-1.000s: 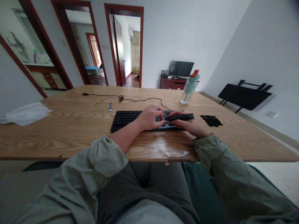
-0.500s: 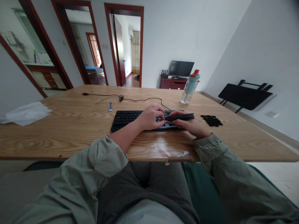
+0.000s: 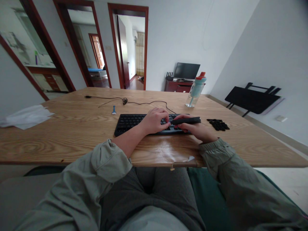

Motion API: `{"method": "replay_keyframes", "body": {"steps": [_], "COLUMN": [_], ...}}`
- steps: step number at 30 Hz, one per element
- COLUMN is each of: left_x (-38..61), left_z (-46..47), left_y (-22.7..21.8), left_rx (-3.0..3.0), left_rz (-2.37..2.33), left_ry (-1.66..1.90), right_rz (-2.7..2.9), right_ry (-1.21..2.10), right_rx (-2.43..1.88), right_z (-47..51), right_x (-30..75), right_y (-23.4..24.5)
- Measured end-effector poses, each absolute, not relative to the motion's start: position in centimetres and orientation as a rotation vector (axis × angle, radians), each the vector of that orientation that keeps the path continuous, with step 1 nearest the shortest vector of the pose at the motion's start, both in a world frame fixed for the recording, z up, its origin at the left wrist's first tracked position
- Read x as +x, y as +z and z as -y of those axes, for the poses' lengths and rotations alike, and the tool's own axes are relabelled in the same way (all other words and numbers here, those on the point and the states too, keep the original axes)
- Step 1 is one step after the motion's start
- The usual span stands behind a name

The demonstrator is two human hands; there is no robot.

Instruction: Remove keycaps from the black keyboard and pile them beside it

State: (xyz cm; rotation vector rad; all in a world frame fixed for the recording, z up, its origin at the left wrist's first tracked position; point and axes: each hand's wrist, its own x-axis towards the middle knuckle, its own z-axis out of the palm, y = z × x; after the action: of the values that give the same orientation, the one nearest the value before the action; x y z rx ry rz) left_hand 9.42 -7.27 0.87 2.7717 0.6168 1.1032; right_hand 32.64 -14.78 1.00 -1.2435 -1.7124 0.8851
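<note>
A black keyboard [image 3: 130, 123] lies on the table near its front edge, and both my hands are over its right half. My right hand [image 3: 194, 130] is closed round the thick black handle of a screwdriver [image 3: 186, 121], held almost level with its thin shaft pointing left. My left hand [image 3: 155, 122] is bent down at the keys, its fingertips pinched together by the screwdriver's tip. What those fingers hold, if anything, is hidden. To the right lies a pile of small black keycaps [image 3: 218, 124].
A small blue brush [image 3: 114, 110] lies behind the keyboard's left end. The keyboard's black cable [image 3: 144, 103] runs across the back of the wooden table [image 3: 72, 138]. A water bottle [image 3: 195, 91] stands at the back right. White tissue [image 3: 26, 116] lies far left.
The screwdriver's handle has turned slightly in my right hand. Both hands stay in nearly the same place over the keyboard.
</note>
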Motion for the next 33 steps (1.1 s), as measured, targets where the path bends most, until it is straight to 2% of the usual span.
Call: {"method": "replay_keyframes", "body": {"steps": [11,15,25,33], "left_x": [7.6,6.9,9.6,10.9], "left_z": [6.7,5.7,5.6,5.6], "left_y": [1.9,1.7,-0.2,-0.7], "left_rx": [2.761,2.741,2.897,3.025], "left_rz": [-0.772,-0.849,-0.671,-0.648], "left_ry": [1.19,1.166,0.859,0.795], "right_rz": [1.54,1.501,1.568,1.694], "right_ry": [0.936,0.852,0.716,0.576], "right_rx": [-1.3,-1.408,-1.426,-1.374], "right_z": [14.3,14.0,13.0,13.1], "right_x": [33.4,33.3,34.4,34.5], "right_y": [0.8,0.8,-0.4,-0.2]}}
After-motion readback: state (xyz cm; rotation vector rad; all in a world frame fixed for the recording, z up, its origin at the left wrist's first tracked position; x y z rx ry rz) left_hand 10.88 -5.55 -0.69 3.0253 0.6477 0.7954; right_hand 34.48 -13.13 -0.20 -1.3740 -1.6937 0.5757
